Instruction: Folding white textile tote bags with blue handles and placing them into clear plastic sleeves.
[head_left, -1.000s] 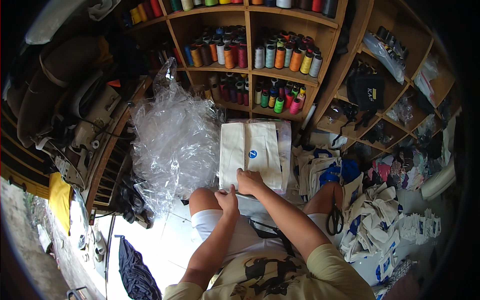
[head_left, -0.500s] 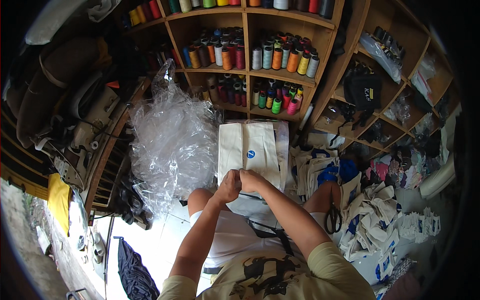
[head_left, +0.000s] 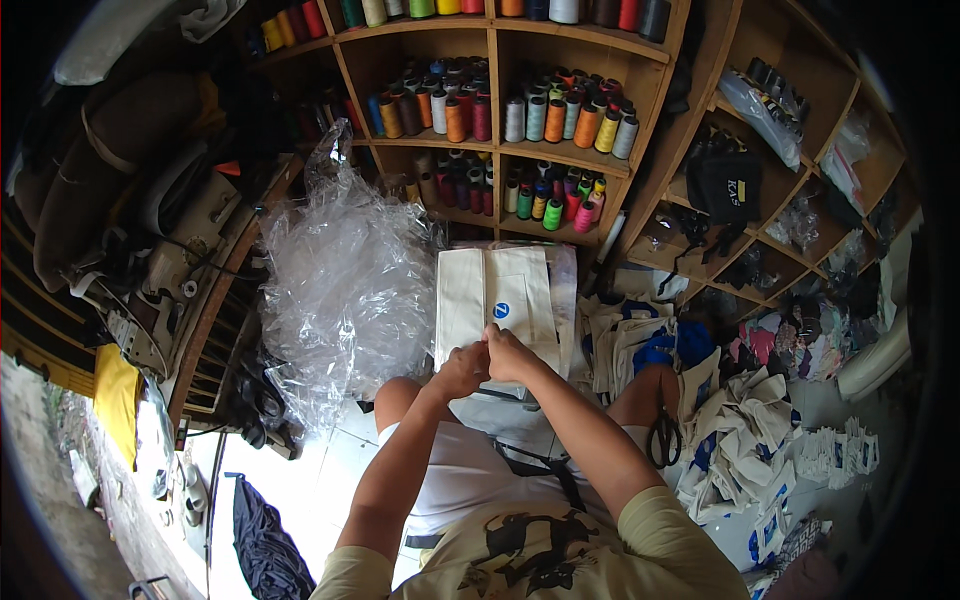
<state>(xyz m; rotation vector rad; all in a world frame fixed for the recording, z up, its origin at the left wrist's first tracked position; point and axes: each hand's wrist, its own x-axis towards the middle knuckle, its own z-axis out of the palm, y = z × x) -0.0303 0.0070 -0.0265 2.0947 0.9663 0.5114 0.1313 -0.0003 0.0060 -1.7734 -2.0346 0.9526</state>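
Note:
A flat cream cloth piece with a pocket-like panel and a round blue mark lies in front of me, on top of a low stack. My left hand is closed over its near edge, knuckles up. Right beside it, touching, my right hand is closed too, its thumb or forefinger pointing up. Whatever is pinched between the two hands is hidden by the fingers. Black-handled scissors are by my right knee.
Crumpled clear plastic is heaped left of the cloth. Wooden shelves with thread cones stand behind. Right of me lie piles of cream and blue cloth pieces and small white bundles. A sewing machine stands at the left.
Both hands have shifted slightly, my right hand turning so a digit now points up over the cloth. The cloth stays in place.

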